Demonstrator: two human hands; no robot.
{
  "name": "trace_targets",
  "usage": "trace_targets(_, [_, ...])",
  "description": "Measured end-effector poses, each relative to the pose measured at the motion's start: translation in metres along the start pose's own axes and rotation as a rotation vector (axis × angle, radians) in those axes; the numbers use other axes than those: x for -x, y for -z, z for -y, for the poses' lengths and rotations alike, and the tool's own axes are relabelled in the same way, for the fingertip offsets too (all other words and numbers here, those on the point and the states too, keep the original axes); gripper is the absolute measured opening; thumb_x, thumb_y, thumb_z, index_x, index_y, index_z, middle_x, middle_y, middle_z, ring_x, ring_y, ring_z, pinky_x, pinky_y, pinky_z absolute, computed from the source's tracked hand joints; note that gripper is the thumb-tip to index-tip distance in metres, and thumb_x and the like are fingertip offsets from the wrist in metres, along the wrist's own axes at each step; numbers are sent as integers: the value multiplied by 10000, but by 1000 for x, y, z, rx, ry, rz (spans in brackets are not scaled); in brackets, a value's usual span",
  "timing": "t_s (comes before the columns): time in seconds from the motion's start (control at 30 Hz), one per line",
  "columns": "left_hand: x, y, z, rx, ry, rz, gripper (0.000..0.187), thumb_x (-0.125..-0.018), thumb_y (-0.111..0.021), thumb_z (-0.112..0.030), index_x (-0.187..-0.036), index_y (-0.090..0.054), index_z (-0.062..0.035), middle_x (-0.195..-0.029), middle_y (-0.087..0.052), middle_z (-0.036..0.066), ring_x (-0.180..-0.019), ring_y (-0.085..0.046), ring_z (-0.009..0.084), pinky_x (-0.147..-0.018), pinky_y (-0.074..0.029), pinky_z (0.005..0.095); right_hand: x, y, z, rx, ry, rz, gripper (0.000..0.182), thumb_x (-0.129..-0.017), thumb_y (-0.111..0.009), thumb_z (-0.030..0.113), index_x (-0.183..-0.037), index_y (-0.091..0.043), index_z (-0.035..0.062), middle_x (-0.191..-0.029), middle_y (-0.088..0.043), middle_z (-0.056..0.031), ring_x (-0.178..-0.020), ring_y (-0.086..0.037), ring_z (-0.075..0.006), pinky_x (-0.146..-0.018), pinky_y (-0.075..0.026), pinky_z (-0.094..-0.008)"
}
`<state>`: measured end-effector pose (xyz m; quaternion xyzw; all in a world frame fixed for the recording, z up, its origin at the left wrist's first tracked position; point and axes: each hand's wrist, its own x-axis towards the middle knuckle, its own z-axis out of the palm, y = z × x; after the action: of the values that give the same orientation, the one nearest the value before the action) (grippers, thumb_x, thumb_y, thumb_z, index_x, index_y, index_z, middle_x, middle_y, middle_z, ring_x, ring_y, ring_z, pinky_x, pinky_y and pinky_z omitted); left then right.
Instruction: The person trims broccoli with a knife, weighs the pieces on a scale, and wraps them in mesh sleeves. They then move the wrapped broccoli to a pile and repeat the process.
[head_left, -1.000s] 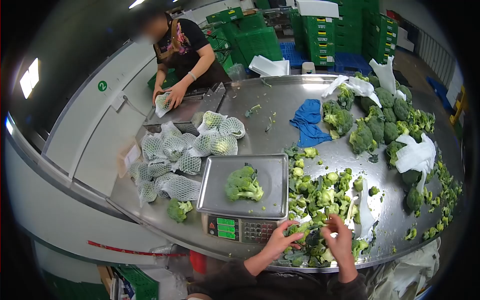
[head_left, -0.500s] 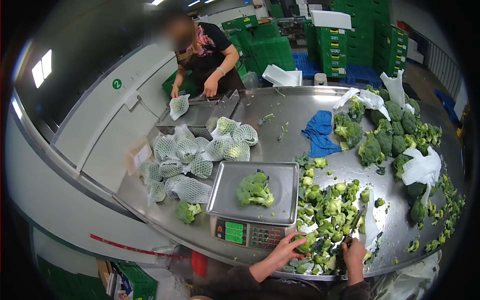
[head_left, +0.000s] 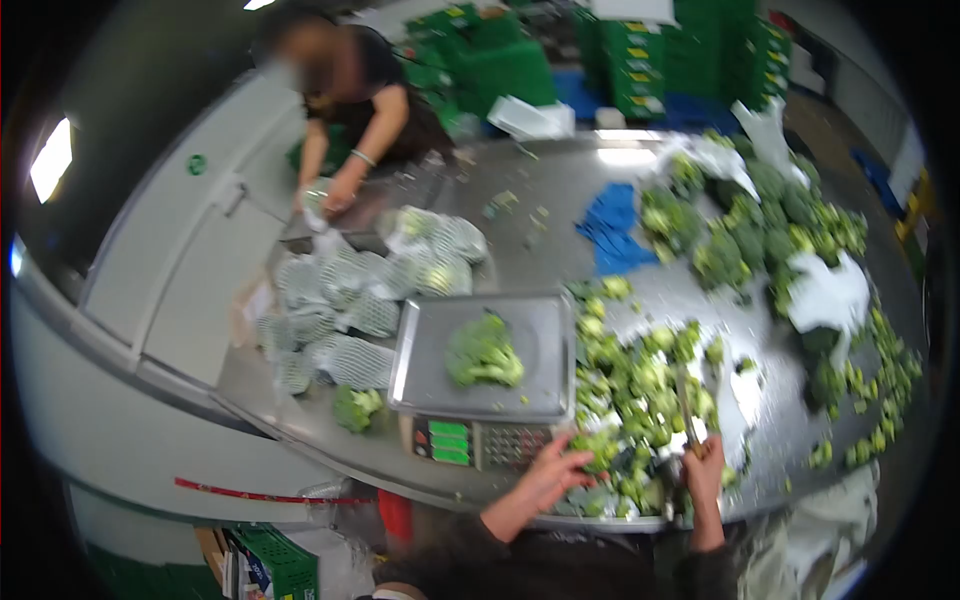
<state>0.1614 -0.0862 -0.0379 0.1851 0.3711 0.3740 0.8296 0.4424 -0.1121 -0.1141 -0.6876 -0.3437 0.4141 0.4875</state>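
My left hand [head_left: 550,480] is closed round a small broccoli piece [head_left: 597,450] at the left edge of a heap of cut broccoli [head_left: 640,380]. In my right hand [head_left: 704,468] is a knife [head_left: 687,405], its blade pointing up and away over the heap. Left of the heap stands a weighing scale [head_left: 400,392], with one broccoli crown [head_left: 484,352] lying on its tray. The scale's green displays are lit but too blurred to read.
Net-wrapped broccoli [head_left: 350,290] is piled left of the scale, beside a loose broccoli [head_left: 356,407]. A blue cloth [head_left: 613,230] and whole broccoli [head_left: 760,225] lie farther back. Across the metal table, a co-worker [head_left: 370,90] handles a netted piece. Green crates [head_left: 635,65] stand behind.
The whole view has shifted and blurred. The co-worker's hands have come together at the netted piece. My left hand still holds the broccoli, my right hand the knife.
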Motion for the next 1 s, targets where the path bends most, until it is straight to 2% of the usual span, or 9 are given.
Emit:
trace_targets(0.1, [3, -8, -10, -16, -42, 18, 464, -858, -497, -16, -1289, -332, -67, -1134, -519, 234, -893, -615, 406, -685, -535, 421, 23, -16, 40, -55, -59, -5, 331, -761, -562, 69, -1067, -435, 72, -662, -463, -7, -470, -410, -81, -406, -342, -230])
trace_targets(0.17, [5, -11, -15, 23, -41, 32, 509, -849, -523, 11, -1307, -311, -57, -1127, -543, 208, -873, -629, 377, -665, -530, 378, 34, -20, 74, 148, 69, 100, 395, -784, -616, 129, -1148, -487, 44, -763, -583, -87, -620, -550, -153, -574, -449, -283])
trace_targets(0.23, [6, -16, -20, -17, -30, 17, 521, -846, -532, 2, -1312, -301, -40, -1107, -555, 201, -866, -630, 377, -666, -534, 383, 39, -21, 88, 374, 178, 184, 327, -811, -623, 185, -1088, -540, 32, -819, -608, -127, -658, -591, -215, -642, -469, -310])
trace_targets(0.3, [8, -20, -24, -53, -11, 7, 529, -844, -533, 4, -1316, -295, -31, -1108, -558, 193, -862, -633, 370, -664, -534, 380, 48, -26, 107, 380, 461, 187, 303, -806, -628, 212, -1055, -554, 56, -790, -587, -144, -672, -601, -293, -632, -474, -340])
trace_targets(0.5, [11, -26, -27, -131, -2, 44, 481, -833, -550, -6, -1264, -338, -21, -1102, -564, 194, -863, -634, 370, -671, -533, 380, 60, -33, 122, 546, 418, 474, 319, -796, -635, 223, -1060, -504, 102, -716, -596, -93, -634, -609, -299, -552, -466, -368])
trace_targets(0.63, [17, -32, -32, -157, 2, 81, 469, -820, -564, -5, -1238, -352, -13, -1098, -564, 201, -873, -632, 376, -683, -534, 382, 66, -38, 124, 505, 334, 483, 335, -813, -630, 251, -1076, -489, 99, -723, -599, -101, -646, -613, -308, -560, -470, -373])
trace_targets(0.7, [20, -37, -34, -184, -20, 60, 498, -786, -515, 24, -1254, -347, 1, -1110, -548, 227, -883, -621, 419, -676, -549, 393, 66, -40, 124, 420, 418, 282, 327, -831, -614, 275, -1075, -495, 91, -718, -596, -99, -625, -605, -322, -567, -471, -380])
trace_targets(0.87, [24, -42, -37, -156, -28, 114, 514, -785, -546, 16, -1258, -345, 5, -1103, -555, 221, -884, -625, 405, -691, -544, 393, 64, -33, 138, 456, 414, 385, 354, -783, -645, 158, -1088, -494, 64, -930, -542, -132, -760, -588, -284, -591, -465, -344])
trace_targets(1.0, [25, -45, -36, -126, -1, 146, 496, -800, -582, -9, -1245, -361, 10, -1084, -570, 205, -871, -635, 382, -692, -544, 388, 66, -36, 129, 412, 547, 372, 304, -784, -646, 161, -1028, -497, 59, -889, -540, -106, -729, -587, -271, -558, -454, -345])
